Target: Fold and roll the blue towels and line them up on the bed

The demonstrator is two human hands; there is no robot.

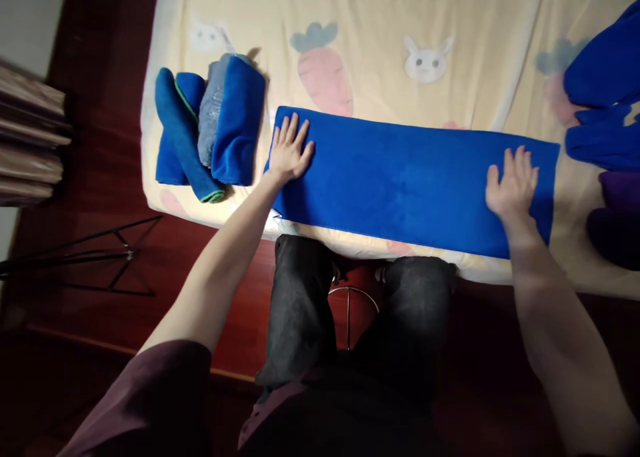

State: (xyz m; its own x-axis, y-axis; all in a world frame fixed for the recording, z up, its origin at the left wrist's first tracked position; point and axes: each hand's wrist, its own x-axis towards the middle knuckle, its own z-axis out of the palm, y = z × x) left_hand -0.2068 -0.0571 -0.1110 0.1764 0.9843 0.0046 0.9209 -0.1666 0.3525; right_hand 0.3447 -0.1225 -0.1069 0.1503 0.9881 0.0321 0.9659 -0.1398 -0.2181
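The blue towel is lying folded into a long strip along the near edge of the bed. The left hand is pressing flat, fingers spread, on its left end; the right hand is resting flat near its right end. Neither is gripping anything. The towel is appearing soft, light and limp, likely best taken at the end corners. No containers are showing; folded towels are sitting just left, and loose blue cloths at right.
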